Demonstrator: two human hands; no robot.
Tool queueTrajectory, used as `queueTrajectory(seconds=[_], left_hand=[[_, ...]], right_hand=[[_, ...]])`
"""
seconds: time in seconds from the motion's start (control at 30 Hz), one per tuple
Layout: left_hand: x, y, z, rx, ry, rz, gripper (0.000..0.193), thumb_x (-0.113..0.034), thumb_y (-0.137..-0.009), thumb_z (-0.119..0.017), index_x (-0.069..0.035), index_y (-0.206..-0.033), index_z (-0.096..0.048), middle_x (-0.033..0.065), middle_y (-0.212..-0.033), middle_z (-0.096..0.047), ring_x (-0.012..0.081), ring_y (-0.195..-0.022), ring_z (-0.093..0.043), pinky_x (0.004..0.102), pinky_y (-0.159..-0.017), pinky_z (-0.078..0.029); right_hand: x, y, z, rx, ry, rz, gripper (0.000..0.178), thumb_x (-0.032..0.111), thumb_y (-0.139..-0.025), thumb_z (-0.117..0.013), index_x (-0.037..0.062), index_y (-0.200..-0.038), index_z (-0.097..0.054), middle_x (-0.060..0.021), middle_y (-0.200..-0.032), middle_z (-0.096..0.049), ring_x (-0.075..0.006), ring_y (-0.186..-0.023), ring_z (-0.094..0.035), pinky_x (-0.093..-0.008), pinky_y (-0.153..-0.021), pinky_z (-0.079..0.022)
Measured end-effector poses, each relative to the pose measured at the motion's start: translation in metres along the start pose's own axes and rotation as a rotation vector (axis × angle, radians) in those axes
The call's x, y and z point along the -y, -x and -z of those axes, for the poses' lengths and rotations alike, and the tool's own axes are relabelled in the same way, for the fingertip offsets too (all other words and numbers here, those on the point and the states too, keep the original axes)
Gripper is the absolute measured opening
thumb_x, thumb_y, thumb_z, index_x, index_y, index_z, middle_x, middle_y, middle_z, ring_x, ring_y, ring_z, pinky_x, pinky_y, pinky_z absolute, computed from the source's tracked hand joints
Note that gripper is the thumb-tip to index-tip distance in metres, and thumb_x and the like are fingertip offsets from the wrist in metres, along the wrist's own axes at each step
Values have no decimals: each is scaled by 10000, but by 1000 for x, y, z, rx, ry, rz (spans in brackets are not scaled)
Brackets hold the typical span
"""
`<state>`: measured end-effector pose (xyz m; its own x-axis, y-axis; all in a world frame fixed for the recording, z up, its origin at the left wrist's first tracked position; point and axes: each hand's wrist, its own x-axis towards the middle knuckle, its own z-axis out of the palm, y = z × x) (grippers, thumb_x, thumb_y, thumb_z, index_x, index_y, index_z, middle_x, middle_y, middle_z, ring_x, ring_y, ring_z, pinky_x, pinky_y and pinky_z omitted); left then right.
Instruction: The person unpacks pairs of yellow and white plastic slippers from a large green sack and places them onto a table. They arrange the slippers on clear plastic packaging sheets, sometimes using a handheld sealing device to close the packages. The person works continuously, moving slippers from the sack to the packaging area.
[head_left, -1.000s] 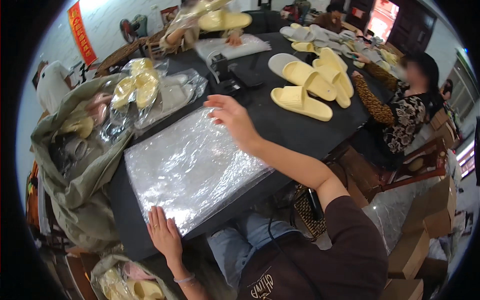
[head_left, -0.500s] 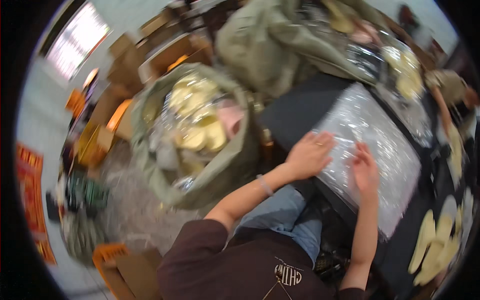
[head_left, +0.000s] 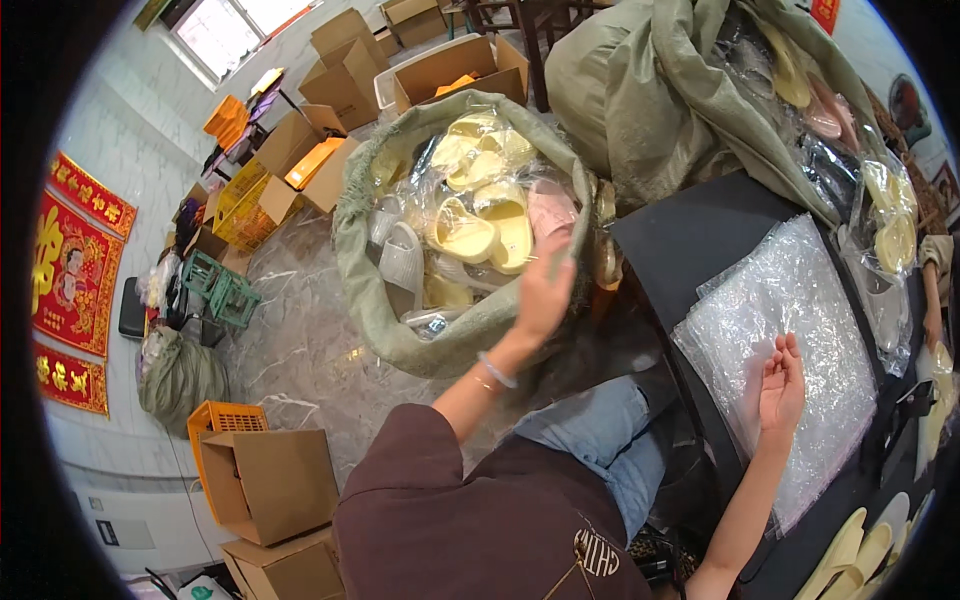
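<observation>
My left hand (head_left: 546, 292), slightly blurred with its fingers stretched out, is over the near right rim of a green woven sack (head_left: 385, 335). In that sack lie yellow slippers (head_left: 464, 230) in clear plastic, grey slippers (head_left: 402, 262) and a pink slipper (head_left: 551, 208). I cannot tell whether the fingers touch the sack. My right hand (head_left: 783, 390) hovers over or rests on a stack of clear plastic bags (head_left: 790, 290), palm turned up, fingers loosely bent and nothing in them. The stack lies on a black table (head_left: 700, 220).
A second large sack (head_left: 640, 100) leans behind the table, with bagged slippers (head_left: 890, 220) spilling out. Unwrapped slippers (head_left: 850, 555) lie at the table's near right. Cardboard boxes (head_left: 285, 485) stand at lower left, more boxes (head_left: 345, 75) farther back. A green crate (head_left: 220, 290) is on the left.
My left hand has left the plastic bags and moved left to the sack. My right hand stays by the bags, now palm up. The view has turned toward the left.
</observation>
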<state>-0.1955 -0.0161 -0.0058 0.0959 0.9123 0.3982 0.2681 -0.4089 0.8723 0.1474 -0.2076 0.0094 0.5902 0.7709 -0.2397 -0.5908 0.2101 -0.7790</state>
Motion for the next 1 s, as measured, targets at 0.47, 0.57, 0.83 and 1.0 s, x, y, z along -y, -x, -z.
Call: queueTrajectory(seconds=[0.47, 0.57, 0.83, 1.0], left_hand=[[321, 6, 268, -524, 547, 1187, 504, -482, -811, -675, -151, -1160, -523, 4, -1095, -567, 229, -955, -548, 357, -834, -404], [314, -3, 260, -593, 449, 1180, 361, -450, -812, -695, -164, -1009, -595, -20, -896, -627, 139, -652, -516, 308, -632, -372], [191, -84, 281, -502, 893, 507, 115, -218, -884, -648, -110, -914, -624, 4, -813, -629, 138, -768, -596, 269, -584, -470], [29, -111, 232, -244, 1094, 328, 178, -223, -874, -669, -90, -987, -633, -4, -914, -657, 117, -865, -627, 244, -668, -522]], right_hand=[[2, 2, -3, -1, -4, -7, 310, 18, -933, -483, 4, -1242, -517, -68, -1066, -610, -88, -823, -584, -210, -742, -512], [3, 4, -4, -26, 9, 8, 308, 14, -930, -486, 4, -1235, -522, -72, -1049, -613, -90, -819, -585, -211, -739, -513], [-2, 0, -6, 10, 44, 18, 289, 28, -930, -495, 5, -1215, -534, -76, -1030, -611, -94, -834, -577, -220, -755, -499], [1, 16, -29, 43, 318, 167, 306, 89, -934, -520, 3, -1228, -515, -83, -1059, -603, -106, -875, -570, -245, -796, -478]])
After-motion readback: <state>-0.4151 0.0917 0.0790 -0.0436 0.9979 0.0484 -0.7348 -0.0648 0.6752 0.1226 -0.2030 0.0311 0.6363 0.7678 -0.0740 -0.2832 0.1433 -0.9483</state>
